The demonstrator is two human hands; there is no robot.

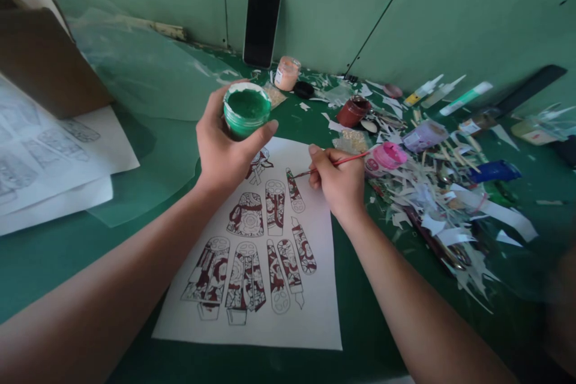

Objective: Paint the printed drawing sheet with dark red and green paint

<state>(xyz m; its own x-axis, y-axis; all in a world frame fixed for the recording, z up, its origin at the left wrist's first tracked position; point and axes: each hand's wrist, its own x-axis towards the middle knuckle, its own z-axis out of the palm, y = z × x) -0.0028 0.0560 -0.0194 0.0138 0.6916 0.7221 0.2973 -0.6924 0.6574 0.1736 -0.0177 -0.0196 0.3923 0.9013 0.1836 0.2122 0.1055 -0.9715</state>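
My left hand (227, 147) is wrapped round an open jar of green paint (246, 111), held above the top edge of a white sheet (315, 312). Drawn shapes with dark red painted patches cover the sheet. In my right hand (339, 180) a thin red paintbrush (348, 159) is pinched between thumb and fingers. Its tip meets the narrow shape (294, 191) at the sheet's upper right, where small green marks show. My right hand rests at the sheet's right edge, left of a pink paint jar (386, 159).
A black phone (261, 24) leans on the green wall. Behind the sheet stand a peach jar (287, 73) and a dark red jar (353, 111). Paper scraps (450, 216), tubes and a purple jar (425, 135) lie right. Printed sheets (99, 144) and a brown box (49, 66) are left.
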